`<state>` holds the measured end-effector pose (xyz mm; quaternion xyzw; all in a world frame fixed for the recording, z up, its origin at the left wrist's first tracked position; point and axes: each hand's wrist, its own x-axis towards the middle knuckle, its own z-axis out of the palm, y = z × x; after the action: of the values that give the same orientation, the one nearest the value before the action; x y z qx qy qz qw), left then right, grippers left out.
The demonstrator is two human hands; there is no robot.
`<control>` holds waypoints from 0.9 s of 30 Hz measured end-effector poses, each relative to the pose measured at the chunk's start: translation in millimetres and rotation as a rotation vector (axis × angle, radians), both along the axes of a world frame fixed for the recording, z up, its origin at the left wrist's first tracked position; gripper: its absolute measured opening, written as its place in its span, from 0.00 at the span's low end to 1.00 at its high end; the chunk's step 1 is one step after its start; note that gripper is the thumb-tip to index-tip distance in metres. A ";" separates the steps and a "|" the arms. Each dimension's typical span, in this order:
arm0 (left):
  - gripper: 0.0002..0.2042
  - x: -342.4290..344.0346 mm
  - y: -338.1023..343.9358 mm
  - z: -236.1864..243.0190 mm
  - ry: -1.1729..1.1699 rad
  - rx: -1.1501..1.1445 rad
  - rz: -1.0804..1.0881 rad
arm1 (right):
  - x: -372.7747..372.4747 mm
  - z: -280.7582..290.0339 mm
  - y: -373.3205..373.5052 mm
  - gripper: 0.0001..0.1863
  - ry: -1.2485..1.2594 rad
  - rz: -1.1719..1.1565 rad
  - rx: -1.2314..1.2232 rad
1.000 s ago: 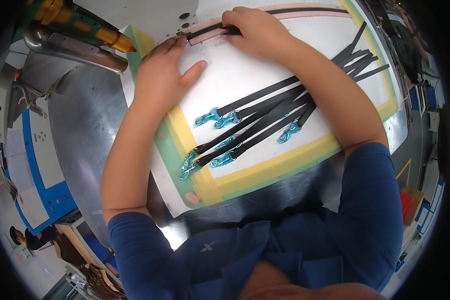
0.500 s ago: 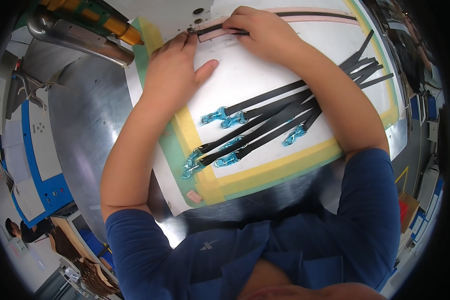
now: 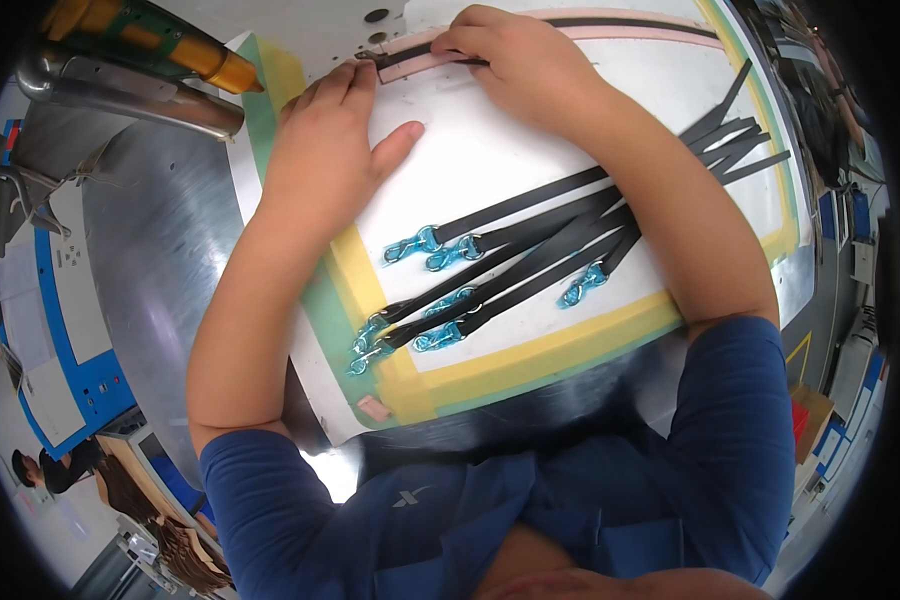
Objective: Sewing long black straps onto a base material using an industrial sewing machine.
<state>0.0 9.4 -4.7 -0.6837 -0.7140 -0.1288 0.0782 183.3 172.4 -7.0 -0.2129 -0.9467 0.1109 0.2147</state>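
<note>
A long black strap (image 3: pixel 620 22) lies along a pink strip (image 3: pixel 410 68) at the far side of a white board (image 3: pixel 510 140). My right hand (image 3: pixel 525 65) has its fingers closed on the strap near its left end; a short dark piece shows under the fingertips, partly hidden. My left hand (image 3: pixel 320 140) lies flat with the thumb spread, its fingertips beside the strap's left end, where a small metal fitting (image 3: pixel 370 58) shows. Nearer me, several black straps (image 3: pixel 530 250) lie in a loose bundle, their left ends fitted with metal snap hooks (image 3: pixel 455 252) in blue wrapping.
Yellow tape (image 3: pixel 540 345) and a green border (image 3: pixel 325 310) edge the board. A machine's metal cylinder (image 3: pixel 140 95) and a yellow-tipped part (image 3: pixel 220 65) reach in at the upper left. A pink scrap (image 3: pixel 374 407) lies at the near left corner. Another person (image 3: pixel 55 468) is far left.
My hands have shifted slightly left in view, as have the board, the bundled straps and the machine parts. The right hand keeps hold of the strap.
</note>
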 end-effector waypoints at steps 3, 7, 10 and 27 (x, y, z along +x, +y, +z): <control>0.35 -0.1 -0.9 -0.5 -0.005 0.003 -0.013 | 1.2 -1.2 0.3 0.15 -0.009 -0.011 -0.009; 0.35 0.2 -1.1 0.6 -0.013 -0.001 -0.015 | 3.0 0.2 2.2 0.15 -0.019 -0.008 -0.019; 0.35 0.7 -2.0 1.8 0.003 -0.014 0.001 | 1.6 -2.2 2.3 0.15 -0.015 -0.002 0.001; 0.36 4.5 3.1 0.0 0.016 0.038 0.020 | -0.8 5.0 -3.1 0.16 -0.089 -0.023 0.037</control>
<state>4.5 12.5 -4.7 -0.6758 -0.7177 -0.1362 0.0982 182.5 169.3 -2.1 -0.2245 -0.9547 0.0811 0.1775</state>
